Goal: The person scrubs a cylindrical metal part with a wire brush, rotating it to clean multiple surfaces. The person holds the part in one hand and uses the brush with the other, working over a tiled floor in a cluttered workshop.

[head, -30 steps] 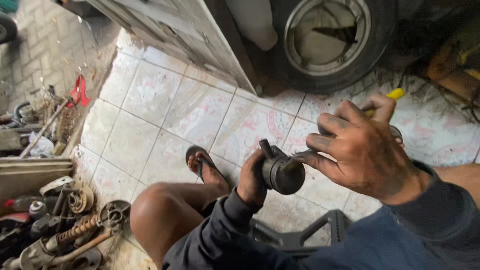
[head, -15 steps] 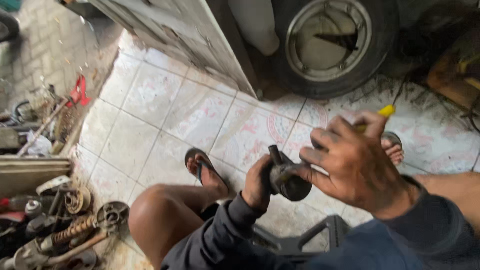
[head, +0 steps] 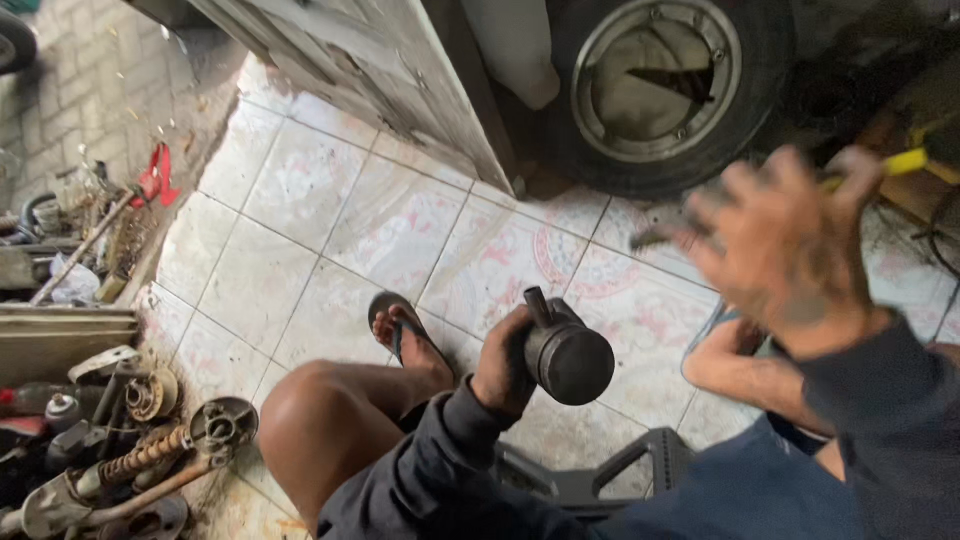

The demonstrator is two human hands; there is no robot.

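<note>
My left hand (head: 503, 372) grips a dark round metal part (head: 566, 355) with a short tube sticking up from it, held above my knee. My right hand (head: 785, 245) is raised and blurred to the right of the part, well clear of it. It holds a tool with a yellow handle (head: 905, 161) and a dark shaft pointing left. Both hands are smeared with black grease.
A tyre with a metal rim (head: 655, 85) leans at the top. A pale door panel (head: 345, 60) stands at the upper left. Greasy springs and metal parts (head: 150, 445) lie at the lower left. My sandalled foot (head: 405, 335) rests on the tiled floor, above a grey plastic stool (head: 600, 475).
My right hand lifted the yellow-handled tool off the metal part and swung it up and to the right. My left hand kept the part almost still.
</note>
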